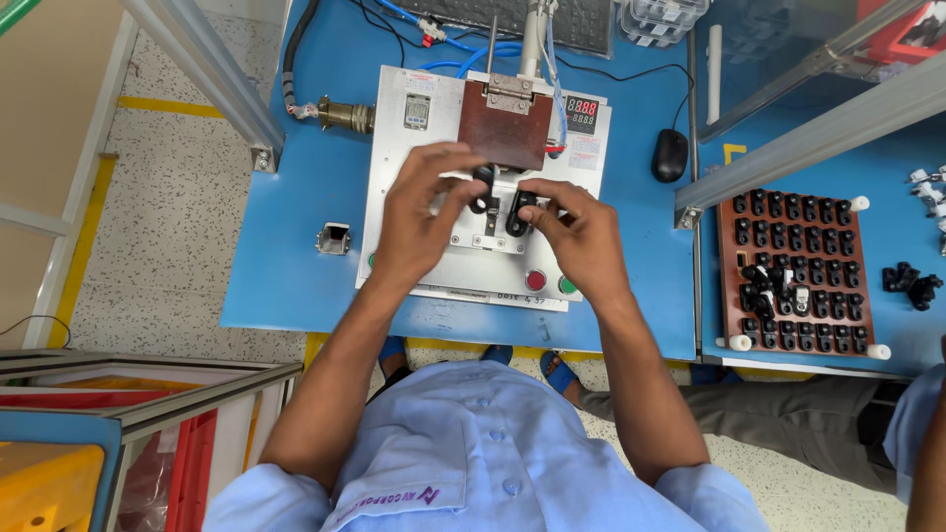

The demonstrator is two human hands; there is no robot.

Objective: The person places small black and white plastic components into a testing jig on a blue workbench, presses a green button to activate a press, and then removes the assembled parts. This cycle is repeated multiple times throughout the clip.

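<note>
Two black clips sit on the white fixture (434, 128) in the middle of the blue table (296, 256), one under each hand. The left hand (419, 212) pinches the left clip (482, 189) between thumb and fingertips; the right hand (581, 232) does the same with the right clip (516, 214), its fingers curled round it. Both clips lie on the metal plate just in front of the brown hinged block (505, 126), which stands raised at the fixture's far edge. Whether the clips are fully seated I cannot tell, since the fingers hide their lower parts.

Judging by this, the loading of the fixture is in hand and not finished: the hands are on the parts, the block is not down on them, and the red button (535, 280) and green button (568, 286) at the fixture's near edge are untouched.

On the neighbouring table to the right, a brown tray (734, 266) holds rows of the same black parts, most pockets filled, a few pieces lying loose on top near its middle. More loose black parts (912, 283) lie beyond the tray's right edge. A black mouse (669, 155) rests near the blue table's right edge.
</note>
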